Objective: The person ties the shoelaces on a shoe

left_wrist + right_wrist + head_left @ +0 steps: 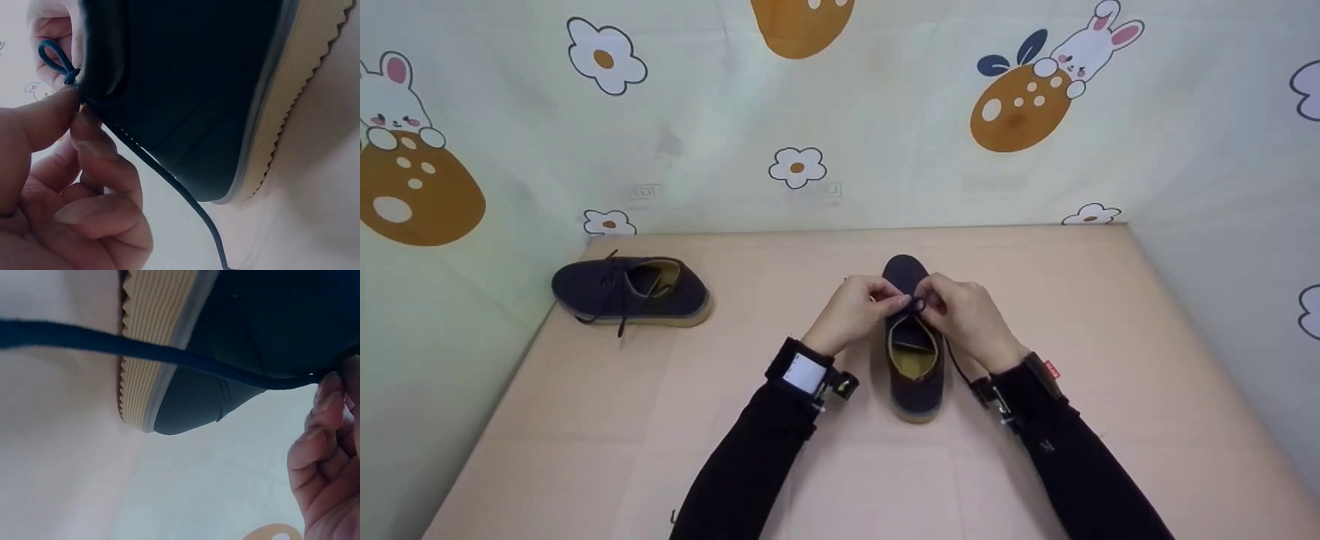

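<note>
A dark navy lace-up shoe (919,394) with a yellowish lining sits right of centre, its toe pointing away from me. Over its tongue both hands meet at the dark shoelace (174,183). My left hand (847,315) pinches the lace between thumb and forefinger, right below a small loop (53,52) with a knot at its base. From the other side, my right hand (971,319) pinches the lace at the same spot, its other fingers curled (323,450). One loose lace end hangs down each side of the shoe. The fingers partly hide the knot.
A matching shoe (592,289) lies at the left, toe to the left, its laces loose. Pale tan covering (780,255) spreads over the table. Behind and beside it hangs a light curtain (885,112) printed with rabbits and flowers.
</note>
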The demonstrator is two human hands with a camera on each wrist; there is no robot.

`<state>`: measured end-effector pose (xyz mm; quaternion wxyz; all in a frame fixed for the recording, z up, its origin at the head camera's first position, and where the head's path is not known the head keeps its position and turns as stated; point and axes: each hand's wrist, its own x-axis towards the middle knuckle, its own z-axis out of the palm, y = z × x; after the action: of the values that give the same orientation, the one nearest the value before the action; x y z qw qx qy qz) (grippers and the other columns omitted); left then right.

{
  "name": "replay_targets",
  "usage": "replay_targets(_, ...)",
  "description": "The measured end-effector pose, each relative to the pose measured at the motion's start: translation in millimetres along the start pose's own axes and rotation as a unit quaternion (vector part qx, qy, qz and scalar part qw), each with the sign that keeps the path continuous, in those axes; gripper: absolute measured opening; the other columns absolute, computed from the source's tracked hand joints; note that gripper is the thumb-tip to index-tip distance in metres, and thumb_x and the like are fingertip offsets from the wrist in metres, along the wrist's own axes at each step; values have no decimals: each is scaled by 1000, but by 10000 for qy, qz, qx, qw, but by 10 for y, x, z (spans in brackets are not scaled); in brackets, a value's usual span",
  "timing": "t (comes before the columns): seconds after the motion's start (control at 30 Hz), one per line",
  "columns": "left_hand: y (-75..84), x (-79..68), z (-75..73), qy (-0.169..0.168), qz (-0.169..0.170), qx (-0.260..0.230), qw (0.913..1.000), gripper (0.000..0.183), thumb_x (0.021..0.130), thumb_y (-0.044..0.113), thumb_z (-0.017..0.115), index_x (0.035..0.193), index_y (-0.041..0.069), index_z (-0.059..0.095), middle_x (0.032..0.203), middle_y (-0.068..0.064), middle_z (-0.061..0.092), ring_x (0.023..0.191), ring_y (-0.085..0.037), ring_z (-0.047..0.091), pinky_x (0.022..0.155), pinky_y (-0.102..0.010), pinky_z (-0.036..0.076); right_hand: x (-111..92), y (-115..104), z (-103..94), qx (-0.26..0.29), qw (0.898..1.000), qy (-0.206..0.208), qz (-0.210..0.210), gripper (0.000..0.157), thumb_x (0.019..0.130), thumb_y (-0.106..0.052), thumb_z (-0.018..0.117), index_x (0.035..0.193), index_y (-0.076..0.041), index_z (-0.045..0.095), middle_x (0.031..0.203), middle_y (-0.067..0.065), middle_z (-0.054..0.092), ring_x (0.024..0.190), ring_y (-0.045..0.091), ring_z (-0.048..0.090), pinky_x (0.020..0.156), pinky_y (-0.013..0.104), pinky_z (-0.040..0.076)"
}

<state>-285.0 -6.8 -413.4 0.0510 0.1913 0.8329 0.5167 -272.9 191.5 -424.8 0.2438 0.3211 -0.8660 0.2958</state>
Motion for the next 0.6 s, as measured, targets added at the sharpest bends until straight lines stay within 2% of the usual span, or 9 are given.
replay_targets(0.3,0,-22,-9,-208,-337,-636,9972,15,93,17,70,94,3,74,89,-3,69,85,-15,60,73,-26,48,-13,44,-9,433,9988,-202,-56,18,82,7,74,89,-7,66,81,1,68,70,11,62,62,29,52)
replay_targets(0.43,7,-21,-15,-126,-441,-458,9979,15,93,16,69,94,3,75,90,-2,71,83,-14,60,72,-25,47,-12,36,-16,441,9985,-275,-173,14,85,2,75,89,-8,67,83,1,68,71,11,61,63,30,51)
replay_targets(0.6,38,-43,-56,-174,-395,-308,9986,13,92,14,69,92,3,76,83,0,69,75,-11,58,65,-23,46,-3,17,-88,604,9965,-572,-119,14,85,5,71,92,-7,68,86,0,68,73,11,59,64,29,50)
